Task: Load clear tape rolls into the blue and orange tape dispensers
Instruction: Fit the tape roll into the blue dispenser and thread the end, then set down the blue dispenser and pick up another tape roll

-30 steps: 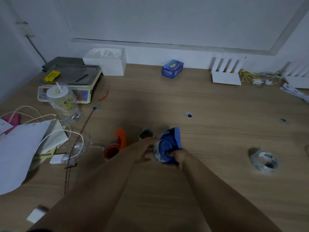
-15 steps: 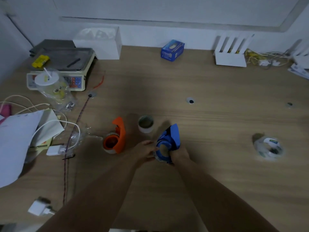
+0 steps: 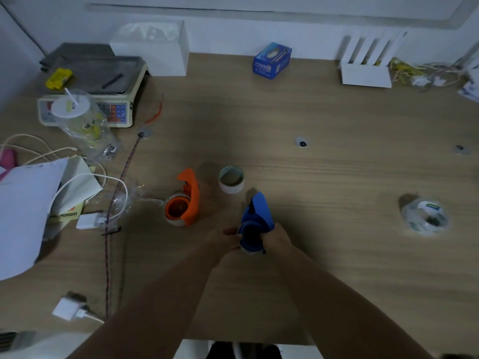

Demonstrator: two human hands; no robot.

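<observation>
The blue tape dispenser (image 3: 255,218) stands near the middle of the wooden table with a clear roll seated in it. My right hand (image 3: 278,238) grips it from the right. My left hand (image 3: 224,240) holds its left side with the fingertips at the roll. The orange tape dispenser (image 3: 185,203) lies to the left with a tape roll inside it, untouched. A spare clear tape roll (image 3: 425,216) lies far to the right. An empty white cardboard core (image 3: 231,179) stands just behind the two dispensers.
A weighing scale (image 3: 90,92), a plastic cup (image 3: 77,117), papers (image 3: 28,203), cables and chargers (image 3: 86,221) crowd the left side. A white box (image 3: 153,47), a blue box (image 3: 272,60) and a white router (image 3: 366,71) stand along the back wall.
The view has tilted down, so everything appears shifted. Both hands have stayed on the blue dispenser, which now sits lower and closer to me; the white core has come into plain view.
</observation>
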